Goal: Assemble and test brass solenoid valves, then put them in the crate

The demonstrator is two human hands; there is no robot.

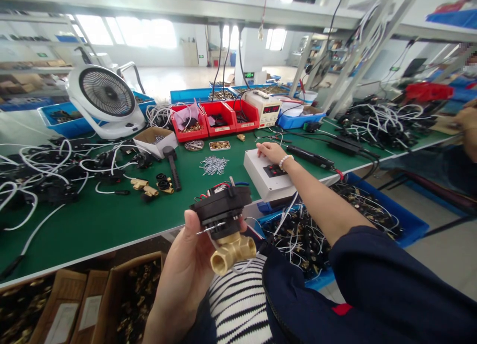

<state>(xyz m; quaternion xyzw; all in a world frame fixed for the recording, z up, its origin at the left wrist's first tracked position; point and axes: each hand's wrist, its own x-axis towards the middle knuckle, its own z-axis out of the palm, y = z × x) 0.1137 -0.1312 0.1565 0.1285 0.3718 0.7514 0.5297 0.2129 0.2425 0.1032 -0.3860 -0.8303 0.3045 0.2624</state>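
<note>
In my left hand is a motorised valve, its black actuator housing on top and its brass body pointing down toward me. Red and blue wires show at the open top of the housing, and a thin metal pin sticks out at its side. My right hand lies on the far part of a white control box, fingers loosely bent over its top and nothing seen in them. Black switches or connectors sit on the box under the wrist. A white cable runs down from the box toward the valve.
Metal clips lie piled on the green bench. A black-handled tool, brass fittings and cabled units stand left. Red bins, a power supply and a fan stand behind. A blue crate is below right.
</note>
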